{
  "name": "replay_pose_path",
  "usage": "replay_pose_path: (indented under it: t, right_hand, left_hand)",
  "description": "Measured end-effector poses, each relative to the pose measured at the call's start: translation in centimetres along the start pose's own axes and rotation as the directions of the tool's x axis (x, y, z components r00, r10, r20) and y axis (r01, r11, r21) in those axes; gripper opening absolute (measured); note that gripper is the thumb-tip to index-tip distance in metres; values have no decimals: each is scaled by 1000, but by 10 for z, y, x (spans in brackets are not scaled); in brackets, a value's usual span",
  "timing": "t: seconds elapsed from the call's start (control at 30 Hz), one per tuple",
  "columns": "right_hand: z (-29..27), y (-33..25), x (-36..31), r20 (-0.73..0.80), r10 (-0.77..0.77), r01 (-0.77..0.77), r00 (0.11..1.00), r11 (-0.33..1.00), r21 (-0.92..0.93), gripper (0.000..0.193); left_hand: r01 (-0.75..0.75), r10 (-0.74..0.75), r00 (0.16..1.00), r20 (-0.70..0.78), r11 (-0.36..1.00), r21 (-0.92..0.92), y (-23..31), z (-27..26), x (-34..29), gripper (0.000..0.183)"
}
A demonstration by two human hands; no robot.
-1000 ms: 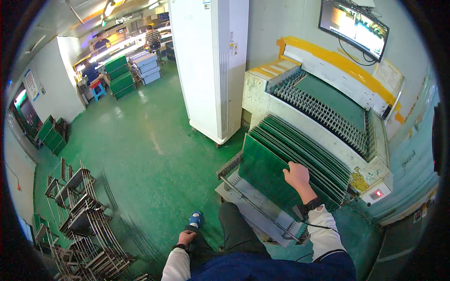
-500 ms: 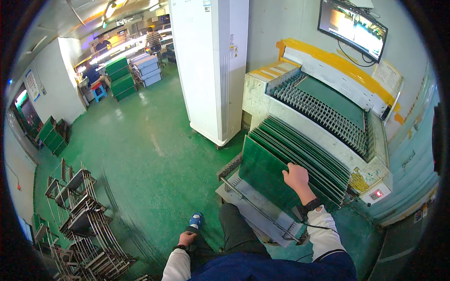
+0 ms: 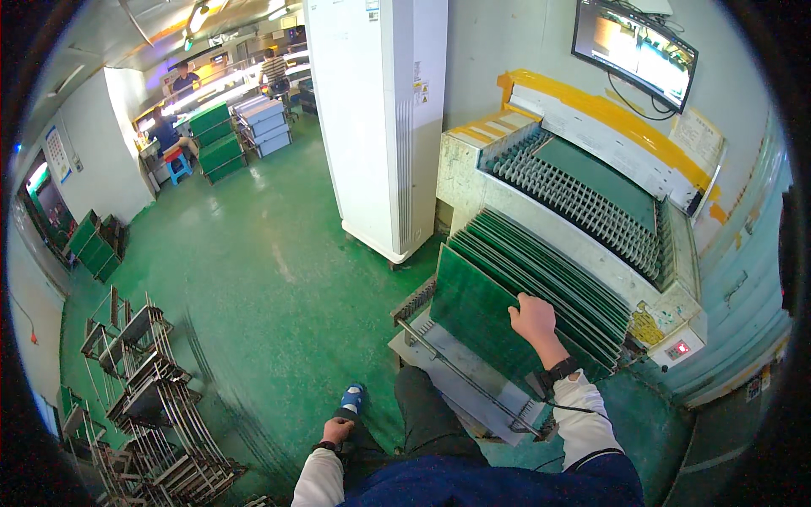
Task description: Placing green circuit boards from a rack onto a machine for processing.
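Observation:
My right hand (image 3: 534,318) lies at the top edge of the front green panel (image 3: 475,308), with its fingers curled closed over that edge. Behind this panel, several more thin green panels (image 3: 553,275) stand upright and leaning, close together in a metal rack (image 3: 456,365) with slotted rails. My left hand (image 3: 338,431) rests on my left thigh, apart from the rack. Its fingers are folded together, and nothing shows in them. A black band with a thin cable sits at my right wrist.
Just beyond the rack stands a machine with rollers (image 3: 583,198), a green panel (image 3: 596,182) lying on it. A tall white cabinet (image 3: 363,127) stands left of it. Metal racks (image 3: 156,389) crowd the lower left. People sit at far benches near stacked crates (image 3: 215,139).

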State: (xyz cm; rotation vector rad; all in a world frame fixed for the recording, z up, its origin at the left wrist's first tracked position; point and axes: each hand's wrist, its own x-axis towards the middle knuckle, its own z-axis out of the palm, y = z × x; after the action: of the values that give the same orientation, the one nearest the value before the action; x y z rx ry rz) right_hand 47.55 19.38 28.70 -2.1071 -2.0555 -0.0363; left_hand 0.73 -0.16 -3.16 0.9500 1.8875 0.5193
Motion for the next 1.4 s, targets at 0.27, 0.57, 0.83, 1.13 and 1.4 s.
replay_pose_path:
  t: [0.27,0.57,0.83,1.13,1.4]
  right_hand:
    - [2,-3,1,-30,-21,21,999,1000,0,26]
    - [2,1,1,-19,-4,4,1000,1000,-10,26]
    - [1,-1,1,5,7,-7,1000,1000,-18,27]
    - [-2,0,-1,9,25,-25,1000,1000,-12,26]
    - [1,2,0,-6,6,-6,1000,1000,-17,27]
  left_hand:
    - [-6,5,1000,-10,999,-43,-10,-1,2,29]
    - [4,-3,1000,27,1000,-27,8,-3,-6,29]
    - [4,-4,1000,0,1000,-26,-13,3,9,29]
    - [-5,5,1000,-4,1000,-13,-7,5,7,30]
    - [10,-10,1000,6,1000,-19,-4,3,3,31]
